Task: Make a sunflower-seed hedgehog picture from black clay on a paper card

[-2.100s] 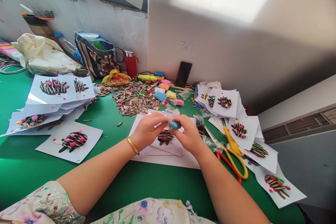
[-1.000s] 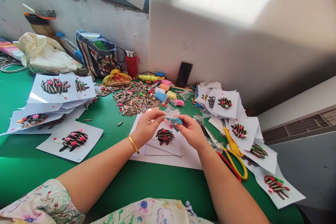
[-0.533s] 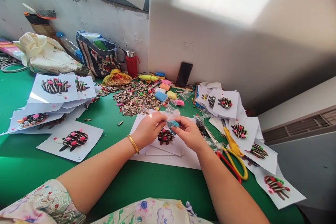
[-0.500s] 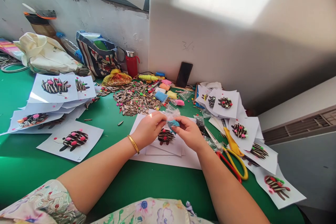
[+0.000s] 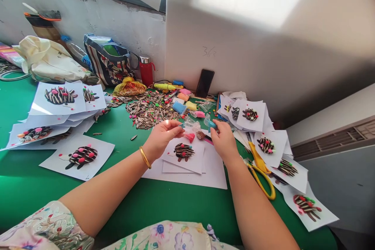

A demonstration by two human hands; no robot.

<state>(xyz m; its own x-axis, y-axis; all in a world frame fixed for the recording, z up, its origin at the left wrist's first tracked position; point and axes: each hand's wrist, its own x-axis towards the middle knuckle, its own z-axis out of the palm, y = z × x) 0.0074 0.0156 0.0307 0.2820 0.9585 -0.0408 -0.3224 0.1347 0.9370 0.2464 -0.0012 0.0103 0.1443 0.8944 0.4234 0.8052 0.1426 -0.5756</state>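
Note:
Above the white paper, my right hand [image 5: 225,142] pinches a lump of blue modelling clay [image 5: 211,124] with clear plastic film round it. To the left, my left hand [image 5: 164,137] has thumb and fingers closed on a small blue bit of clay [image 5: 182,125]. Between and below the hands lies a card [image 5: 170,155] bearing a hedgehog made of striped sunflower seeds [image 5: 184,150], with red and blue dots on it. Just behind the card are red-pink clay [image 5: 190,137] and a brown clay lump [image 5: 201,135].
A heap of sunflower seeds [image 5: 146,109] and colourful clay packs [image 5: 178,107] lie behind my hands. Finished-looking hedgehog cards are piled at left [image 5: 77,158] and right [image 5: 271,148]. Yellow-handled scissors [image 5: 268,187] lie by my right forearm. A phone [image 5: 204,83] leans on the board.
My hands have moved apart, the right one going right with the blue clay lump and the left keeping a small blue bit. The hedgehog card shows more fully between them.

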